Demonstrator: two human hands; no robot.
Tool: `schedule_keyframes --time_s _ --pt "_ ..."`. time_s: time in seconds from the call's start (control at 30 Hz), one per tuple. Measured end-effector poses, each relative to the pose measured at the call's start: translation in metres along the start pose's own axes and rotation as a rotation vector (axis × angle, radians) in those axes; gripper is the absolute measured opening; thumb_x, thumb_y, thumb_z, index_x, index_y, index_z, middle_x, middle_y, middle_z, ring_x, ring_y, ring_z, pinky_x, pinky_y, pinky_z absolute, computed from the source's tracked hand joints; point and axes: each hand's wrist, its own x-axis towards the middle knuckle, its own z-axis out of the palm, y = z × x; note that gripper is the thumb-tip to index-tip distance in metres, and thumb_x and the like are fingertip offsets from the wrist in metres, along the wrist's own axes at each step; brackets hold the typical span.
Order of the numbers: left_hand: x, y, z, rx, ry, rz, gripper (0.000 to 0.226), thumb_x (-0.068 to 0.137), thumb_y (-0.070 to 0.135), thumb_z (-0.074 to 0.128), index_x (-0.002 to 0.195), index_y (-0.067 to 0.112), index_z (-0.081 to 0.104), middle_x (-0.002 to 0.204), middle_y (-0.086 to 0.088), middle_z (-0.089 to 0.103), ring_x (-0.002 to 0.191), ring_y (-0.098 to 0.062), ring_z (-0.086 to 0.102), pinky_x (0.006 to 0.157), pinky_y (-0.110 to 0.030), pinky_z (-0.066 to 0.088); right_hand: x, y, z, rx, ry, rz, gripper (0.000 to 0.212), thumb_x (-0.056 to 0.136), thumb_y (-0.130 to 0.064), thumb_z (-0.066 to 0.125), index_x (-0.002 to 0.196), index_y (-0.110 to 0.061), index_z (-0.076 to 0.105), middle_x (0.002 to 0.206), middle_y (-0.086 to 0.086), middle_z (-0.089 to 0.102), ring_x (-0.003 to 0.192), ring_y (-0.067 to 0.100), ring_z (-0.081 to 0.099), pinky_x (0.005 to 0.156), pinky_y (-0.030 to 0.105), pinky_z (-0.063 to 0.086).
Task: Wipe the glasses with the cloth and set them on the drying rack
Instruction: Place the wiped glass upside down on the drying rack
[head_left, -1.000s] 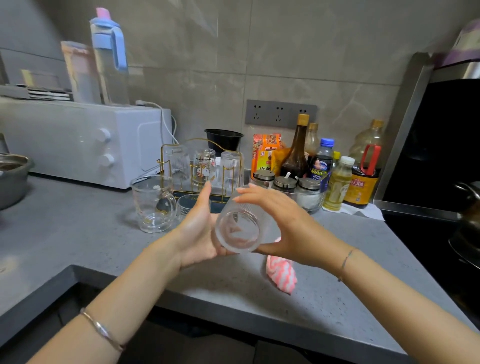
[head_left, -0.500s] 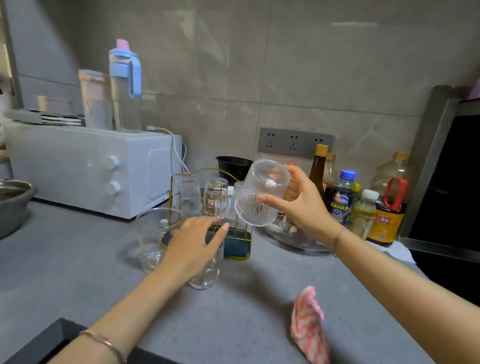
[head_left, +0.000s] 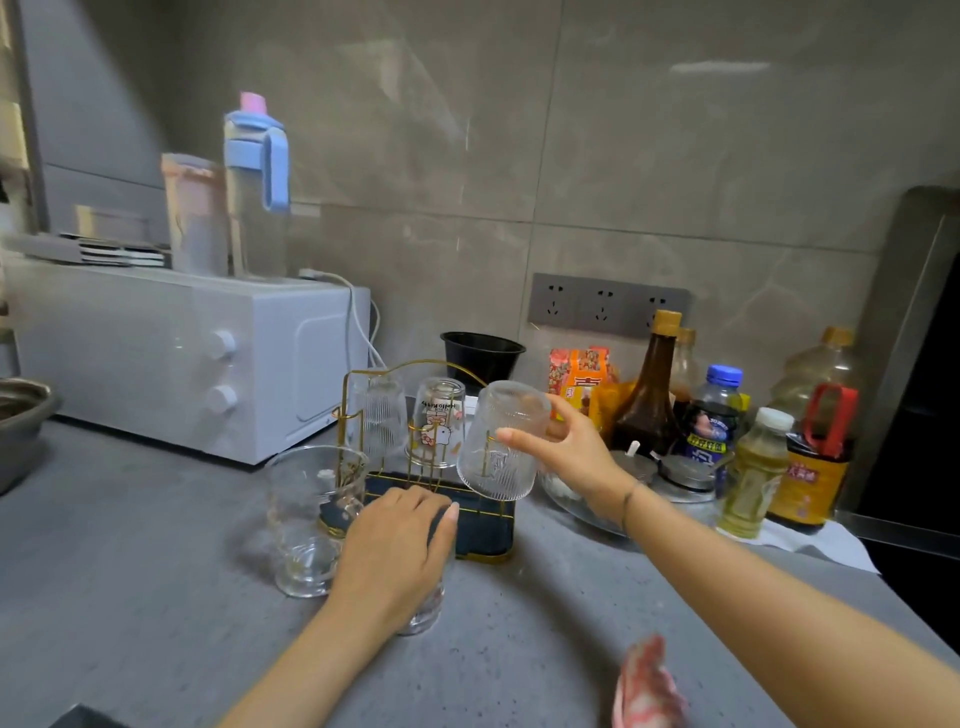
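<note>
The right hand holds a ribbed glass upside down, thumb on the near wall and fingers wrapped behind, tilted slightly and hovering over the right end of the gold wire drying rack. 2 glasses already sit inverted on the rack: another ribbed one at its left and a printed glass in its middle. The left hand lies in front of the rack, palm down over the mouth of a short tumbler on the grey counter; whether its fingers actually clamp the tumbler is hard to tell, since the hand hides most of it. A large clear mug stands just left of the rack's front corner. The pink-and-white cloth rests well in front of the rack, to its right. To finish this placement well, I would level the glass so its rim is square to the rack's tray, centre its mouth over the free upright peg, then lower it straight down without knocking the printed glass beside it, loosening the fingers only once the rim rests.
</note>
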Motion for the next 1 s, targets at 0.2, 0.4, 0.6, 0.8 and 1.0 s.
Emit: schedule_keyframes --time_s 0.2,0.4,0.6,0.8,1.0 --pt "-0.001 0.001 0.003 -0.042 0.034 -0.041 0.044 0.095 0.04 0.033 0.089 0.022 0.073 0.08 0.01 0.069 0.073 -0.01 0.063 0.061 -0.025 0.048 0.009 0.014 -0.005 0.011 -0.118 0.103 0.056 0.076 -0.019 0.077 0.125 -0.027 0.051 0.116 -0.009 0.064 0.105 0.003 0.06 0.071 0.013 0.052" --pt "-0.002 0.0 0.004 -0.057 -0.012 -0.085 0.051 0.095 0.046 0.027 0.097 0.023 0.073 0.088 0.01 0.07 0.082 -0.01 0.062 0.069 -0.025 0.045 0.009 0.027 -0.005 -0.007 -0.213 0.162 0.061 0.072 -0.022 0.079 0.127 -0.028 0.052 0.121 -0.008 0.065 0.111 0.007 0.061 0.086 0.018 0.05" --pt "-0.002 0.0 0.004 -0.07 -0.012 -0.087 0.055 0.094 0.049 0.024 0.099 0.023 0.072 0.09 0.01 0.069 0.084 -0.01 0.062 0.071 -0.023 0.041 0.008 0.028 -0.003 0.012 -0.281 0.238 0.051 0.084 -0.02 0.068 0.129 -0.029 0.047 0.116 -0.013 0.063 0.106 0.003 0.059 0.082 0.019 0.051" --pt "-0.002 0.001 0.004 -0.068 -0.032 -0.096 0.059 0.093 0.051 0.022 0.101 0.023 0.072 0.094 0.009 0.07 0.088 -0.011 0.061 0.073 -0.026 0.043 0.002 0.022 0.002 -0.043 -0.235 0.229 0.056 0.083 -0.032 0.067 0.131 -0.029 0.04 0.119 -0.012 0.053 0.107 0.005 0.054 0.08 0.015 0.048" --pt "-0.001 0.003 0.001 -0.071 -0.054 -0.104 0.067 0.09 0.055 0.014 0.108 0.024 0.071 0.101 0.009 0.069 0.095 -0.011 0.06 0.077 -0.024 0.041 0.0 0.03 0.009 -0.155 -0.105 0.146 0.091 0.051 -0.049 0.08 0.126 -0.027 0.032 0.127 -0.005 0.048 0.118 0.015 0.052 0.1 0.033 0.047"
